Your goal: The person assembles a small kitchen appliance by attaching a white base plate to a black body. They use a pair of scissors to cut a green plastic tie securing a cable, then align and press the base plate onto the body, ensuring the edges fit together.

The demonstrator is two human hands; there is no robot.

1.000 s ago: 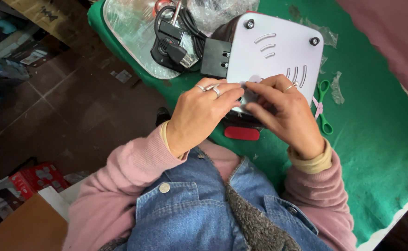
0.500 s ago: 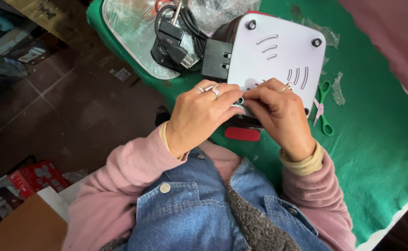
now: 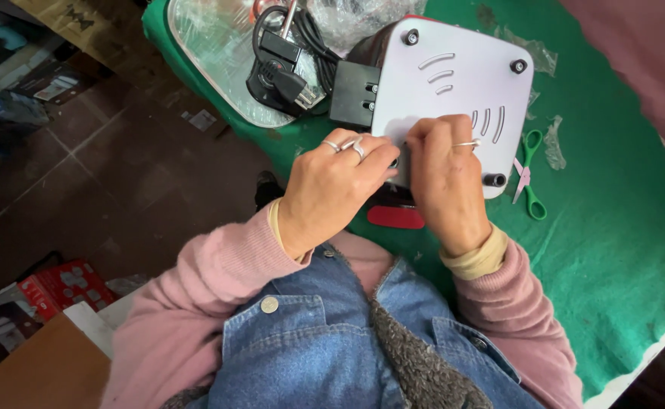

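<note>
Both hands are now sitting closer together than a second ago, the left hand (image 3: 331,189) and right hand (image 3: 448,182) pinching something hidden against the white appliance base (image 3: 446,91) near the green table's (image 3: 613,227) front edge, needing steady fingertip pressure.

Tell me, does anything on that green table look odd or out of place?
The white appliance lies tipped over, its base with rubber feet and vent slots facing up, while the left hand and right hand rest on its near edge. Scraps of clear plastic wrap lie loose beside the green scissors. Nothing looks spilled or broken.
</note>
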